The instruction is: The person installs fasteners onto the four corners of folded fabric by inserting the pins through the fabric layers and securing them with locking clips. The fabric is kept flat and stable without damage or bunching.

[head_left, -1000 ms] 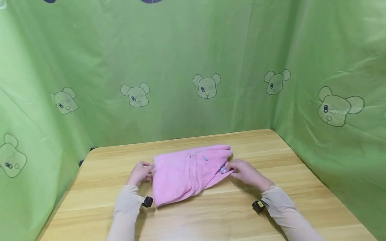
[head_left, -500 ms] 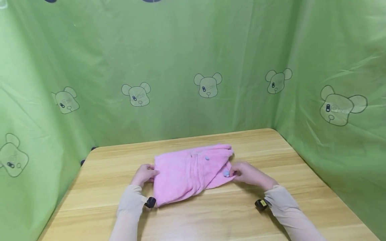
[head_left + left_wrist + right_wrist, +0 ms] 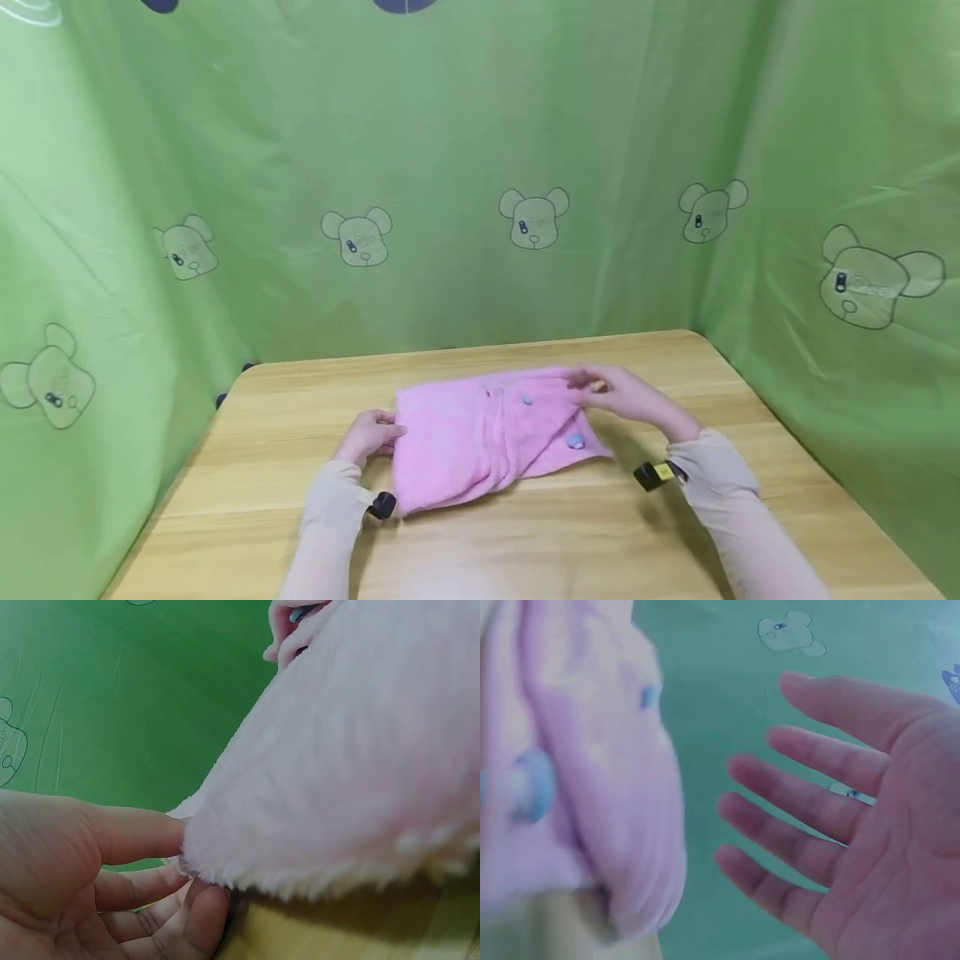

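Note:
A folded pink fleece cloth (image 3: 442,442) lies on the wooden table, with bunched creases across its middle. Two small blue pieces show on its right half, the larger blue knob (image 3: 575,441) near the pointed lower right corner. My left hand (image 3: 366,437) pinches the cloth's left edge; in the left wrist view the thumb and fingers (image 3: 161,832) meet at the fluffy border. Beside the upper right end hovers my right hand (image 3: 626,396). Its fingers are spread and hold nothing in the right wrist view, a gap between them and the cloth (image 3: 622,772).
Bare wood of the table (image 3: 510,550) stretches in front of the cloth and on both sides. Green curtains (image 3: 435,283) printed with bear heads enclose the back and sides. A small black camera sits on each wrist.
My right hand has let go of the lower right corner and moved up to the upper right end. That corner now lies spread out, its blue knob uncovered. My left hand stays at the left edge.

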{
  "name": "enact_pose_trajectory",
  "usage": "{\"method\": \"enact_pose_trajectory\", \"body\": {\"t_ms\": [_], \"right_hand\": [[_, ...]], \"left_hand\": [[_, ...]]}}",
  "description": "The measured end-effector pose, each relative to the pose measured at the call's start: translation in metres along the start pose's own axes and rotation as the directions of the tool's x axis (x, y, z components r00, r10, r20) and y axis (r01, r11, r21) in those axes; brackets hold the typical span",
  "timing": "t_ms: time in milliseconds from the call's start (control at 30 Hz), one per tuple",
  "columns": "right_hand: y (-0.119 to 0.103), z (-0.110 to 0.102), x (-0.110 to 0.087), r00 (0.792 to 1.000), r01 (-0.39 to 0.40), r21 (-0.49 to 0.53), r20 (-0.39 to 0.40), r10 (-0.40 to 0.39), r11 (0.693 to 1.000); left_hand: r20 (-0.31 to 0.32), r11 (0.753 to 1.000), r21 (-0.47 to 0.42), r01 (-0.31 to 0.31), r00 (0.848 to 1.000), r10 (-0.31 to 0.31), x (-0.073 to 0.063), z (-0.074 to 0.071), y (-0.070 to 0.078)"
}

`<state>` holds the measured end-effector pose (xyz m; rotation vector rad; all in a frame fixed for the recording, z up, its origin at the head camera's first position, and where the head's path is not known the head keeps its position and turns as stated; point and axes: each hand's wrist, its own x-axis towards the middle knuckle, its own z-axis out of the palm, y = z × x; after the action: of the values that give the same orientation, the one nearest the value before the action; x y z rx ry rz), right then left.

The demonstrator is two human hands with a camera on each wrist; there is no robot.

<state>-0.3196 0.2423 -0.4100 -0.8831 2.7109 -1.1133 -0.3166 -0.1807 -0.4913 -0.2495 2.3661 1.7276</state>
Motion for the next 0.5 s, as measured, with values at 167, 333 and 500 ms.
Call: {"method": "enact_pose_trajectory", "body": {"t_ms": [167,333,500], "right_hand": [[-0.006,0.000,0.042,0.999,-0.019,-0.007,0.044,0.019,1.000],[-0.005,0.014,0.081,0.979,-0.078,-0.083,0.181,0.092,0.993],[0.003,0.027,0.106,0.917,-0.174,0.024,0.368,0.153,0.984]], "left_hand": [[-0.003,1.000,-0.016,-0.009,1.000,0.009,0.001,0.003,-0.004],[-0.018,1.000,-0.014,-0.001,1.000,0.000,0.004,0.002,-0.006],[-0.017,1.000,-0.003,-0.013,1.000,0.013,0.003,0.001,-0.004]]}}
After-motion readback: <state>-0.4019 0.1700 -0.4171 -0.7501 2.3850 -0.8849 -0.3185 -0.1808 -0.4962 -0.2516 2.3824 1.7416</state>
